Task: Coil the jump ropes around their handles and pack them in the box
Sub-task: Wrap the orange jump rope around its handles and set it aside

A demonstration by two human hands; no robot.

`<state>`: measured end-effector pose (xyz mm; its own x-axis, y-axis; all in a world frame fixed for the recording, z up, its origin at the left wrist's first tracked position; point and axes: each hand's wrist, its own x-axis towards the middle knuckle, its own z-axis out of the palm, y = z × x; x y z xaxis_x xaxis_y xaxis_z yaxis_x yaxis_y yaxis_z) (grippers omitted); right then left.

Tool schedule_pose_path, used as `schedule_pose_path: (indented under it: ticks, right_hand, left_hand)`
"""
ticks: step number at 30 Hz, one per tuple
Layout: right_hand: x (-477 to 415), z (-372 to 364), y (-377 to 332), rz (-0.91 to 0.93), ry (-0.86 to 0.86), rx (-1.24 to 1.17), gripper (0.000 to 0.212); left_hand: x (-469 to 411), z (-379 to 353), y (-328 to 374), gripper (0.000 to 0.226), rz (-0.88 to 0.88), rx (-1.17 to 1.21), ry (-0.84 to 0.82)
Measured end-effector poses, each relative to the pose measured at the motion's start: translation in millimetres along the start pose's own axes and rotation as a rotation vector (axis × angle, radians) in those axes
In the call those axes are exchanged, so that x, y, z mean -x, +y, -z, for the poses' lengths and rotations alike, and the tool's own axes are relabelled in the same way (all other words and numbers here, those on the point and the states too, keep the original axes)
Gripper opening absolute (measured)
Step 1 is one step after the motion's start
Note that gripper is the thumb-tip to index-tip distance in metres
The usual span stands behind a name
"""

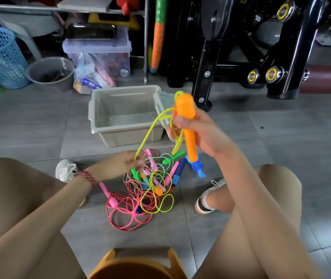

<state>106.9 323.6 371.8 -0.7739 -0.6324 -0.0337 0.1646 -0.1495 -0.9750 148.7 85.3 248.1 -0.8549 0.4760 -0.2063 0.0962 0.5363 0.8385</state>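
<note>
Right hand [200,131]: raised above the floor, with fingers and thumb curled round the orange moulded-plastic jump-rope handles [185,106]. We read these as a pair held side by side, one riding higher than the other, though we cannot be certain.

Left hand [124,163]: lower, over the heap. Its fingertips pinch the thin yellow-green plastic cord [150,129], which runs from the top of the handles down to that pinch. A second strand hangs beside the handles.

Handling, as we judge it:
- The handles are light, rigid and smooth, and are best gripped at mid-shaft.
- The cord is light, limp and springy, so it is likely to slide or unwind unless kept taut.
- We would feed the cord through a pinch close to the handles.

Location: handles and upper cord are in the air, between box and heap. The far length of cord lies in loose loops in the tangled heap of coloured jump ropes [132,216] on the grey tiled floor [281,137].

Open grey-beige plastic box [128,135]: on the floor beyond the heap. We see nothing inside it.

Blue-handled rope with its cord wound round [197,166]: on the floor just beside the heap, below the orange handles and not yet boxed.

Stage, in our judgement: the orange rope's winding is barely begun.
</note>
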Motion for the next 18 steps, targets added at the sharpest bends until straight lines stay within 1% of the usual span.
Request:
schedule_pose_path:
  ticks: [2, 3, 4, 5, 7, 9, 10, 11, 12, 13, 15, 16, 17, 18]
  right_hand:
    - [1.9, 7.8, -9.8, 0.090, 0.096, -0.142, 0.039]
    - [2.3, 12.7, -12.6, 0.122, 0.157, -0.153, 0.042]
    - [2.7, 17.1, -14.3, 0.125, 0.225, -0.110, 0.039]
    - [2.7, 21.7, -14.0, 0.091, 0.294, -0.017, 0.031]
    - [1.5, 30.0, -9.2, -0.050, 0.383, 0.251, 0.023]
    - [-0.6, 31.8, -2.3, -0.179, 0.409, 0.471, 0.017]
    - [-1.5, 29.4, 0.0, -0.215, 0.401, 0.535, 0.013]
    - [-1.8, 24.9, 0.8, -0.233, 0.371, 0.568, 0.011]
    - [-2.4, 20.3, 2.8, -0.248, 0.320, 0.573, 0.012]
    - [-3.1, 15.7, 5.3, -0.262, 0.250, 0.568, 0.017]
    - [-5.1, 7.0, 13.8, -0.317, 0.088, 0.608, 0.042]
    - [-5.8, 1.7, 18.4, -0.363, -0.008, 0.640, 0.049]
    - [-6.7, -3.3, 23.8, -0.419, -0.104, 0.657, 0.049]
    - [-7.3, -7.6, 28.6, -0.475, -0.177, 0.647, 0.043]
  left_hand:
    - [3.1, -5.1, -29.7, 0.022, 0.170, -0.207, -0.128]
    - [4.9, -5.8, -39.8, 0.021, 0.264, -0.294, -0.156]
    - [6.6, -5.1, -47.4, 0.020, 0.341, -0.353, -0.146]
    - [7.5, -4.2, -49.7, 0.019, 0.392, -0.393, -0.104]
    - [8.2, -1.2, -44.6, 0.017, 0.430, -0.467, 0.072]
    - [6.6, 2.2, -28.1, 0.020, 0.388, -0.482, 0.320]
    - [5.0, 4.3, -18.3, 0.021, 0.346, -0.447, 0.409]
    - [4.0, 6.2, -5.9, 0.021, 0.280, -0.388, 0.458]
    - [2.5, 7.3, 5.1, 0.021, 0.198, -0.322, 0.467]
    - [1.9, 6.9, 17.6, 0.019, 0.110, -0.259, 0.460]
    - [1.4, 1.6, 37.0, 0.010, -0.017, -0.102, 0.449]
    - [1.4, -2.2, 43.8, 0.008, -0.066, -0.007, 0.455]
    - [1.8, -5.6, 50.5, 0.012, -0.111, 0.081, 0.463]
    - [2.1, -8.0, 54.9, 0.016, -0.144, 0.151, 0.464]
